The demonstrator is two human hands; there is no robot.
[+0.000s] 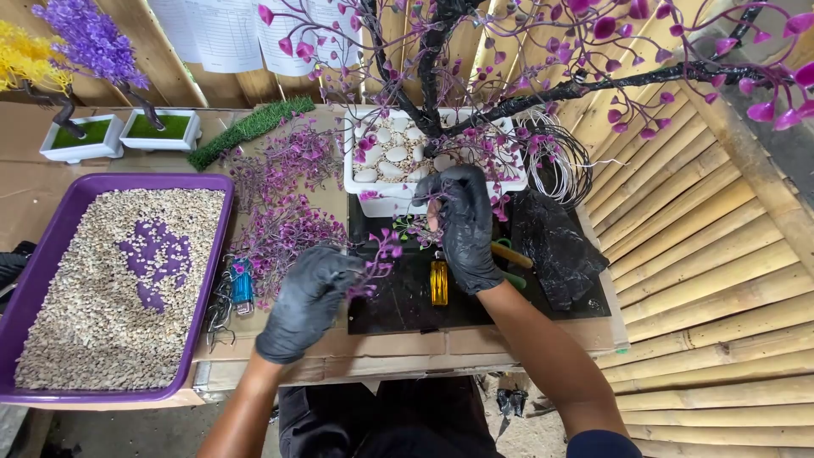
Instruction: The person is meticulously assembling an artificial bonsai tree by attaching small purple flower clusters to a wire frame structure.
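Both my hands wear black gloves. My left hand (309,298) grips a small sprig of purple artificial leaves (379,257) above a black mat (398,301). My right hand (465,225) is raised in front of a white rectangular pot (381,202) and pinches a thin purple twig at the base of an artificial tree. The tree's dark trunk (428,59) rises from white pebbles in the pot, and its branches carry pink-purple leaves. A yellow lighter (438,282) lies on the mat between my hands.
A purple tray of small gravel (110,288) sits at the left. Loose purple sprigs (284,203) lie beside it, with a blue lighter (242,288) and metal clips. Two small potted trees (119,136) stand at the back left. White wire coil (555,157) and bamboo slats (712,254) are right.
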